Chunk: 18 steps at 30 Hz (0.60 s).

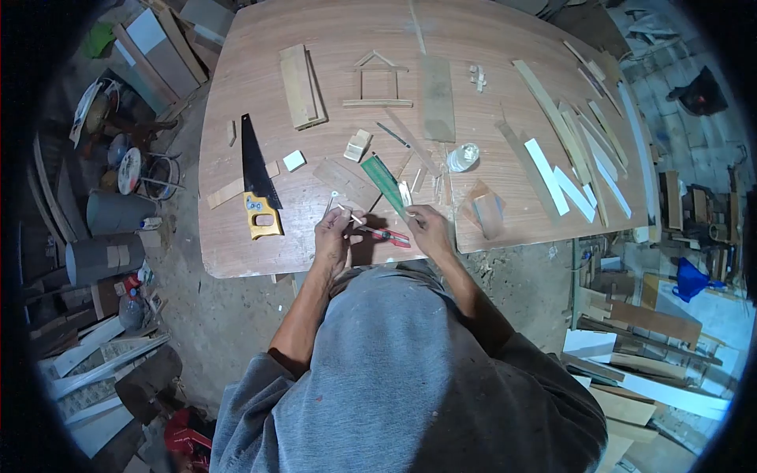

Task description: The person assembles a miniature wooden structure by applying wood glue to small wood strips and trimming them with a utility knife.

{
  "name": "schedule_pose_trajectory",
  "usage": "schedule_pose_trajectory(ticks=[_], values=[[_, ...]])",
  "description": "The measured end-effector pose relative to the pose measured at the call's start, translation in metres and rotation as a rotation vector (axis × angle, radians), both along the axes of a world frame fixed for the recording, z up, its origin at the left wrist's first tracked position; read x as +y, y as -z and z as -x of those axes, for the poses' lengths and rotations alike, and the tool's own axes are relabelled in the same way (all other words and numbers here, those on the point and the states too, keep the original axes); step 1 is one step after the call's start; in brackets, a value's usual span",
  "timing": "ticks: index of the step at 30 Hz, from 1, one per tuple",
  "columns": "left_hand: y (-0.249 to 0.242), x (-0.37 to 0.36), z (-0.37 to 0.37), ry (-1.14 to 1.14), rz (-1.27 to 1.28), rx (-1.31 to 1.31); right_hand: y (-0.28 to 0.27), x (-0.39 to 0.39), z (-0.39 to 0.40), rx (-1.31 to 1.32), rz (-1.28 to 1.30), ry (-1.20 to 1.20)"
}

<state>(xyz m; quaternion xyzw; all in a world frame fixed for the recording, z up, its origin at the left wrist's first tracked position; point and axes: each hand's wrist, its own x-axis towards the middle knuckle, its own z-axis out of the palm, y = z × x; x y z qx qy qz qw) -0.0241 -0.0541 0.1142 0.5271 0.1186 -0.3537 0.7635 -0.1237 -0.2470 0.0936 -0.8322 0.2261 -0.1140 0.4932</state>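
Observation:
My left hand is closed at the table's front edge, pinching a small pale wooden strip. Just to its right, my right hand has its fingers drawn together by the lower end of a green ruler. Whatever those fingers hold, if anything, is too small to make out. Between both hands lies a red utility knife, partly in shadow. Thin wood offcuts lie around the ruler, along with a dark pencil-like stick. A small wooden block sits farther back.
On the table, a yellow-handled handsaw lies left. Behind are stacked boards and a small house-shaped stick frame. A clear jar stands right, near white strips. Timber and buckets crowd the floor.

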Motion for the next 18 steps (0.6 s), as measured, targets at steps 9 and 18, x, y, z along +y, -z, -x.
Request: schedule_pose_trajectory(ticks=[9, 18], values=[[0.022, 0.017, -0.001, 0.079, -0.149, -0.151, 0.021, 0.042, -0.021, -0.004, -0.171, -0.199], [0.008, -0.015, -0.010, 0.023, -0.052, -0.041, -0.001, 0.037, -0.052, 0.049, -0.425, -0.184]])
